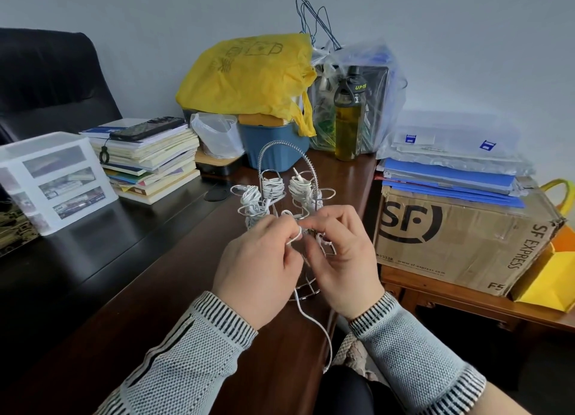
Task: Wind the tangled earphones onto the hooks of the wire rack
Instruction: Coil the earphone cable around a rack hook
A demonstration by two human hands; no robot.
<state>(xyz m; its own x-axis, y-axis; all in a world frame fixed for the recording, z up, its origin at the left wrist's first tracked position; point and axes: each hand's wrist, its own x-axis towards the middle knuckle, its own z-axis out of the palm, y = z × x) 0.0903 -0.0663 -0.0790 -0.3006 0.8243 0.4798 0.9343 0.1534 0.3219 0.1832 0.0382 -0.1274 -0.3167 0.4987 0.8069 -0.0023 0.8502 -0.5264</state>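
A chrome wire rack (284,153) with an arched handle stands on the brown desk, near its right edge. Several of its hooks carry wound white earphones (271,185). In front of the rack my left hand (255,271) and my right hand (345,259) both pinch a white earphone cord (314,321) at a small loop between my fingertips. The cord's free end hangs down between my wrists toward my lap. My hands hide the lower front hooks of the rack.
A stack of books with a phone (146,128) on top and a white drawer box (53,178) sit at the left. Behind the rack are a blue bin (273,144), a yellow bag (249,72) and a bottle (348,119). An SF cardboard box (451,243) stands right.
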